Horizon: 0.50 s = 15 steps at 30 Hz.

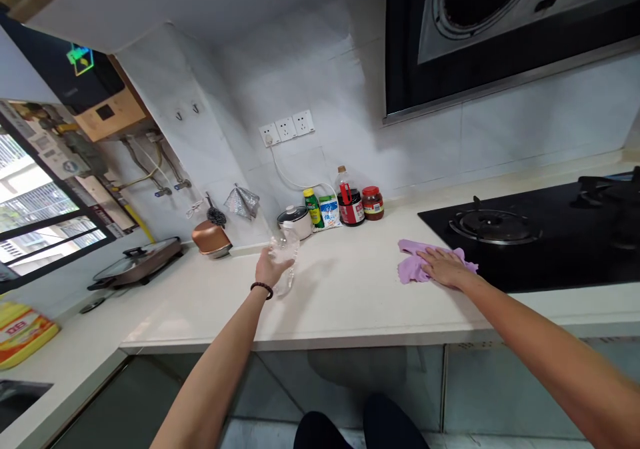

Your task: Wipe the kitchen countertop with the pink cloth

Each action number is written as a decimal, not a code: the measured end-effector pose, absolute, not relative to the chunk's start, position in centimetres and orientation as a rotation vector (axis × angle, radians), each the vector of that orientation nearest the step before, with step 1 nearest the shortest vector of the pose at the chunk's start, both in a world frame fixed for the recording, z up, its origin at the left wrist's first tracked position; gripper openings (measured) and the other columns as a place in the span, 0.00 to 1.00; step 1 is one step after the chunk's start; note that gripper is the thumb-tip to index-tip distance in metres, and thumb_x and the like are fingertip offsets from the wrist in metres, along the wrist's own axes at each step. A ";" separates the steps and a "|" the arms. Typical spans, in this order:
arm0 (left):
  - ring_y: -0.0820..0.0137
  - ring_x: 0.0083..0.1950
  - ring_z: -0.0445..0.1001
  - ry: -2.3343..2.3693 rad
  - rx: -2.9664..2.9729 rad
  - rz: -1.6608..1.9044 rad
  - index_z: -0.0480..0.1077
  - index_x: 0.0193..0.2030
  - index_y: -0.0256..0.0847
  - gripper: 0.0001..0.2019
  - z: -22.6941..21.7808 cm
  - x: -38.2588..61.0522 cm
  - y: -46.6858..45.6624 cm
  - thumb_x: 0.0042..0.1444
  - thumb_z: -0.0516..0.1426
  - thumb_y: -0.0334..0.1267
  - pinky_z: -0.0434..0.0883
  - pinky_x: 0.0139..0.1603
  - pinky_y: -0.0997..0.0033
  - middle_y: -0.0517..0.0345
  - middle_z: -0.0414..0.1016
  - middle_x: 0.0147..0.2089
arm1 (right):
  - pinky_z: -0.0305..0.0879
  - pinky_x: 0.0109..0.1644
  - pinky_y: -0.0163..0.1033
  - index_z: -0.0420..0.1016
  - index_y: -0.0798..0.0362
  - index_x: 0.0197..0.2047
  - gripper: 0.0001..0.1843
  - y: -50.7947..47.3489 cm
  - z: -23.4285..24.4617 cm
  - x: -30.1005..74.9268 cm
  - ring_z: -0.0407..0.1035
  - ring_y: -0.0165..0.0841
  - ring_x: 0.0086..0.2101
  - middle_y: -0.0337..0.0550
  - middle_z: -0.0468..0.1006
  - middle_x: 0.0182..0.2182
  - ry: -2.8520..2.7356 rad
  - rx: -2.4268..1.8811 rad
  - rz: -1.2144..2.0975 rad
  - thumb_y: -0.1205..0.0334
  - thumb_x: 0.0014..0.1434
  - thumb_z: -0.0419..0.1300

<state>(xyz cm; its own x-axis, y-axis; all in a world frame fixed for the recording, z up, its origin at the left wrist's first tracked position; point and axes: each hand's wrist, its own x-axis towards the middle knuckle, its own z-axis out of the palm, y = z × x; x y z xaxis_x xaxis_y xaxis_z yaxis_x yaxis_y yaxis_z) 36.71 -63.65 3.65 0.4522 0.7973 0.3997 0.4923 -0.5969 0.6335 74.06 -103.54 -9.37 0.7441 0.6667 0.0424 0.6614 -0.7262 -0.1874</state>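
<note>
A clear plastic bottle (289, 252) stands near the middle of the white countertop, slightly tilted. My left hand (271, 267), with a dark beaded bracelet at the wrist, is wrapped around its left side; some of the fingers are hidden behind it. Beside the stove, a pink-purple cloth (411, 269) lies crumpled on the counter and overlaps the edge of the black hob (520, 265). On top of the cloth rests my right hand (443, 267), palm down with its fingers stretched out flat.
Along the wall are a small pot (295, 221), a green bottle (313, 207), a dark jar (351, 209) and a red-lidded jar (373, 203). A lidded electric pan (135, 262) and copper-coloured pot (211, 237) sit leftward. The range hood (475, 79) overhangs the right.
</note>
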 end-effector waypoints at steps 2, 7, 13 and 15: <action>0.58 0.55 0.79 1.073 2.058 1.131 0.66 0.59 0.44 0.38 2.8 35.3 -61.9 0.45 0.73 0.53 0.74 0.56 0.58 0.52 0.78 0.52 | 0.39 0.81 0.64 0.56 0.48 0.80 0.42 -103.7 -9.2 74.0 0.44 0.53 0.77 0.47 0.53 0.79 -1.058 -2.762 0.044 0.42 0.69 0.42; 0.59 0.57 0.78 1.112 1.693 1.439 0.65 0.60 0.44 0.40 0.8 31.2 -57.8 0.43 0.74 0.52 0.74 0.62 0.55 0.52 0.76 0.53 | 0.43 0.80 0.65 0.55 0.47 0.81 0.50 -103.6 -8.2 73.4 0.44 0.56 0.77 0.48 0.51 0.79 -0.956 -2.829 0.067 0.28 0.64 0.44; 0.57 0.59 0.77 1.235 1.552 1.617 0.65 0.58 0.45 0.40 -1.4 28.3 -53.5 0.39 0.75 0.48 0.72 0.66 0.51 0.55 0.75 0.52 | 0.43 0.79 0.68 0.53 0.45 0.81 0.53 -97.6 -6.2 66.3 0.43 0.60 0.77 0.49 0.49 0.80 -1.071 -2.822 0.166 0.24 0.63 0.47; 0.56 0.60 0.77 1.248 1.506 1.642 0.65 0.59 0.44 0.41 -2.1 28.1 -52.6 0.39 0.75 0.48 0.72 0.67 0.50 0.54 0.75 0.53 | 0.41 0.80 0.66 0.50 0.42 0.82 0.51 -93.8 -5.5 61.7 0.39 0.57 0.78 0.45 0.44 0.81 -1.313 -2.687 0.245 0.25 0.64 0.47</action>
<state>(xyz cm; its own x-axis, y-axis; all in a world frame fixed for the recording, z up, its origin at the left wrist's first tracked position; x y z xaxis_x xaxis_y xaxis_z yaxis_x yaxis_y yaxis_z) 28.10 -52.58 -2.09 -0.1953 0.8846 0.4236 0.1712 -0.3945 0.9028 61.67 -93.77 -5.50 0.6058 0.7912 -0.0837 0.7682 -0.6091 -0.1972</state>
